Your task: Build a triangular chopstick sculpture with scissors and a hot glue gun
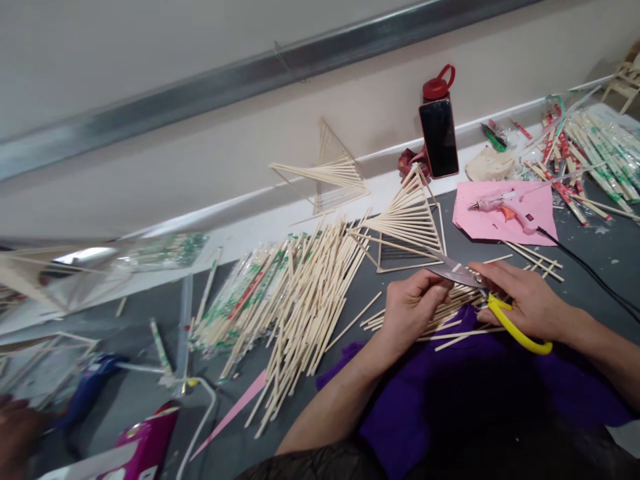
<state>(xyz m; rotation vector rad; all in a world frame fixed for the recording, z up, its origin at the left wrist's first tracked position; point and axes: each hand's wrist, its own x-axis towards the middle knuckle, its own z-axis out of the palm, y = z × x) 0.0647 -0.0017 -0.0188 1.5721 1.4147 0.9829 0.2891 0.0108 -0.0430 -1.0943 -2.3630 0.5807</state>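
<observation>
The person's bare left hand (417, 303), right of the frame's centre, has its fingers curled in and pinched toward the thumb. The bare right hand (523, 300), farther right, is bent around a grip, fingers pointing left. Both bare forearms angle inward from the lower edge and right side.

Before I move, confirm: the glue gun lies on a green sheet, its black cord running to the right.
Wrong colour: the head view shows the glue gun on a pink sheet, not green. Its black cord does run to the right.
</observation>
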